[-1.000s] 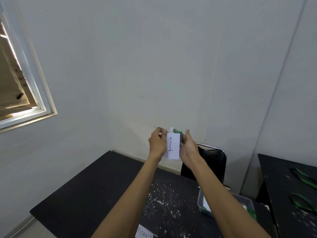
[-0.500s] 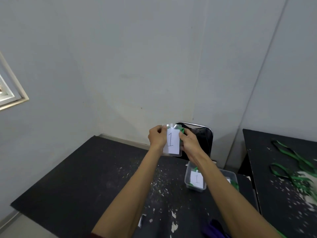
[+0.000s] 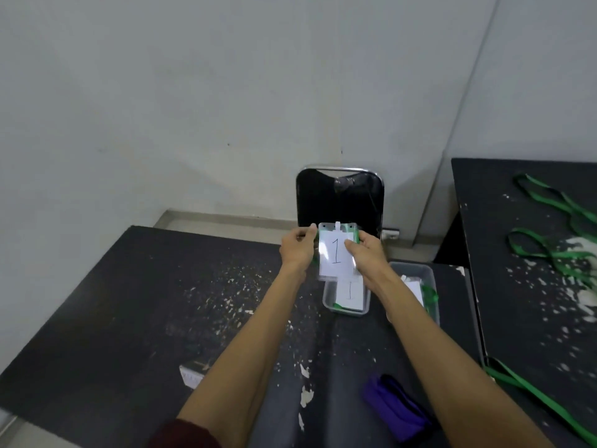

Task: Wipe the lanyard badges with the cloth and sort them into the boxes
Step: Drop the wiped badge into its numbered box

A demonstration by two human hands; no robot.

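A: Head view shows your left hand point(image 3: 295, 250) and right hand point(image 3: 366, 253) raised over the counter point(image 3: 129, 302), each grip pinching one side edge of the badge point(image 3: 336, 253) marked "1".
B: You hold it upright, facing you, just above the clear box point(image 3: 328, 299), where another "1" card lies.
A: Your purple cloth point(image 3: 394, 405) sits on the counter near you, apart from both hands.
B: Green lanyards point(image 3: 549, 205) sprawl on the other counter point(image 3: 517, 302) to your right.
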